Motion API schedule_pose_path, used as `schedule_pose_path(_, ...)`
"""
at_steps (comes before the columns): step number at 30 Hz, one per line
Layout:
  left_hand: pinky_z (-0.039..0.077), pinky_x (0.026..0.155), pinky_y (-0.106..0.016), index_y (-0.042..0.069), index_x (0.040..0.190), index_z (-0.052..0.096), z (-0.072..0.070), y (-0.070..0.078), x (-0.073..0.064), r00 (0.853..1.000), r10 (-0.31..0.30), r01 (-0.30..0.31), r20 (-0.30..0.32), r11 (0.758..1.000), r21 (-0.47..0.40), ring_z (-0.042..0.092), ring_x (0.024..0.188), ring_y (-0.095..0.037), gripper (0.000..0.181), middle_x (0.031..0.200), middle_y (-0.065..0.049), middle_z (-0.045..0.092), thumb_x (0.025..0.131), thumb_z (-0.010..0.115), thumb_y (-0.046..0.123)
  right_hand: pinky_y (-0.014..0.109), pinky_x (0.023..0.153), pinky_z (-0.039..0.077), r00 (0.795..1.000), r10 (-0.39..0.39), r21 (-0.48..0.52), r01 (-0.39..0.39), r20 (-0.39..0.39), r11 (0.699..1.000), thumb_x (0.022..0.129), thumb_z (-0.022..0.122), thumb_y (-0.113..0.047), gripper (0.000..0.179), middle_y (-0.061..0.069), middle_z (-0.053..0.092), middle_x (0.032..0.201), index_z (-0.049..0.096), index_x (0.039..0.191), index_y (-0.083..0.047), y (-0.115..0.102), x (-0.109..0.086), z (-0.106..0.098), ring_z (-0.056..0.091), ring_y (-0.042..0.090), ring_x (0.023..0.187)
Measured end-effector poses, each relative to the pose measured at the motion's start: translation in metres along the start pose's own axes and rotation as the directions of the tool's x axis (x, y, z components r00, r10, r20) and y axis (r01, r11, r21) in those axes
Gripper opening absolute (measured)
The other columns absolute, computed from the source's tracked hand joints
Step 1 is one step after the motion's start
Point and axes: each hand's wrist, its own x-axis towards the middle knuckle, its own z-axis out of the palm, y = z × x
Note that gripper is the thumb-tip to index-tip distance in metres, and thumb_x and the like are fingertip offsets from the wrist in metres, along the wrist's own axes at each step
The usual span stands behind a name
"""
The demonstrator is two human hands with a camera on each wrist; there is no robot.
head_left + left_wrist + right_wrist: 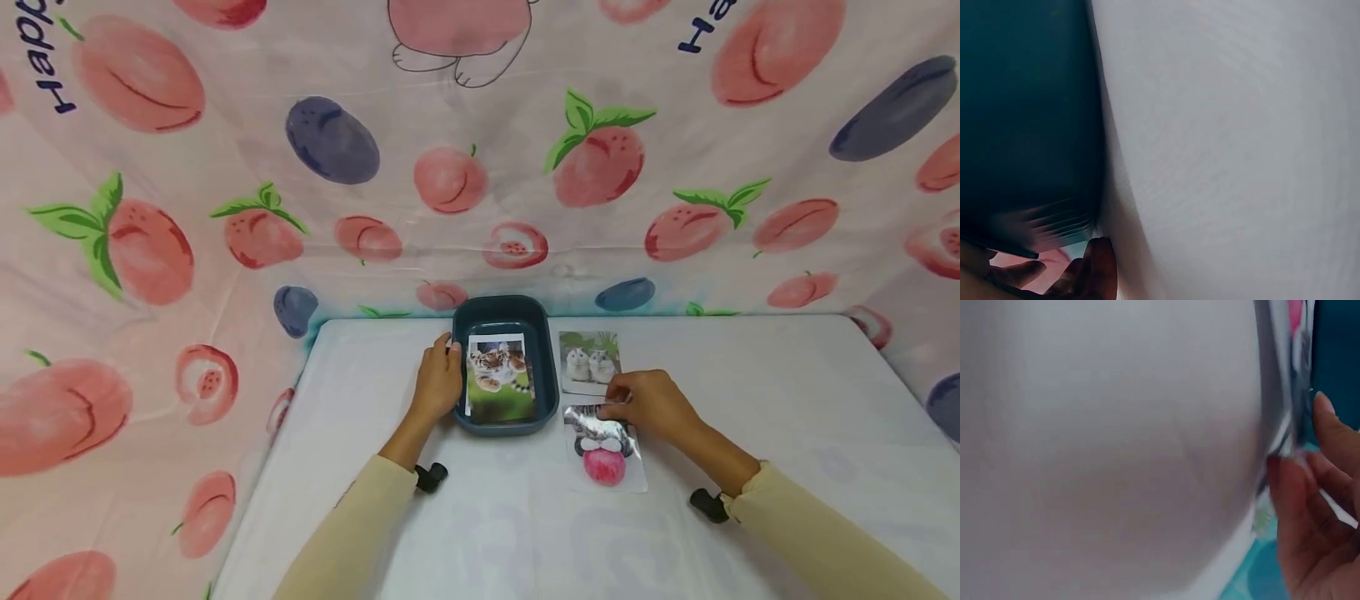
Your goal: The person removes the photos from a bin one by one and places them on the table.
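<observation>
My left hand (pixel 438 379) grips the left side of a dark teal plastic basin (pixel 504 430), its thumb at the rim. In the left wrist view, fingers (pixel 1100 269) curl beside the basin's outer wall (pixel 1029 125). A tiger photo card (pixel 501 379) lies inside the basin. With thumb and fingers, my right hand (pixel 648 404) pinches the upper edge of a glossy photo card (pixel 604 450) showing a pink ball and grey stripes. Glare covers part of its picture. Just above it lies another card with two white furry animals (pixel 589 363), its lower right corner beside my right hand.
A white-covered table (pixel 495 525) carries the basin and cards. Behind it hangs a fruit-print cloth (pixel 480 208), close to the basin's far end. Dark wrist devices (pixel 431 477) sit at both cuffs.
</observation>
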Motion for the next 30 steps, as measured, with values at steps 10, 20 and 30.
schedule_pose_path(10, 0.037, 0.115, -0.055, 0.002, 0.154, 0.040, 0.001, 0.002, 0.002, 1.000, -0.004, 0.004, -0.004, 1.000, 0.012, 0.050, 0.134, -0.041, 0.052, 0.141, -0.029, 0.051, 0.112, 0.035, 0.033, 0.036, 0.057, 0.053, 0.990, -0.080, -0.185, 0.058, -0.115, 0.981, 0.081, 0.086, -0.039, 0.035, 0.003, 0.074, 0.083, 0.077, 0.099, -0.010, -0.047, 0.021, -0.038, 0.065, 0.018, 0.072)
schedule_pose_path(20, 0.039, 0.113, -0.055, 0.002, 0.153, 0.041, -0.002, -0.003, 0.002, 1.000, -0.011, 0.011, -0.008, 1.000, 0.020, 0.052, 0.131, -0.041, 0.050, 0.138, -0.029, 0.053, 0.112, 0.036, 0.030, 0.044, 0.089, 0.055, 0.960, -0.233, 0.091, 0.221, 0.157, 0.971, 0.089, 0.077, -0.046, 0.045, 0.004, 0.074, 0.108, 0.073, 0.119, -0.012, -0.123, 0.117, -0.037, 0.067, 0.021, 0.099)
schedule_pose_path(30, 0.042, 0.108, -0.056, 0.001, 0.152, 0.041, -0.001, 0.000, 0.001, 1.000, 0.020, -0.020, -0.001, 1.000, -0.008, 0.055, 0.125, -0.042, 0.051, 0.133, -0.029, 0.055, 0.112, 0.036, 0.031, 0.039, 0.089, 0.056, 0.930, -0.174, 0.040, 0.171, 0.324, 0.985, 0.091, 0.076, -0.042, 0.037, 0.003, 0.075, 0.106, 0.076, 0.113, -0.012, -0.140, 0.166, 0.014, 0.068, 0.020, 0.095)
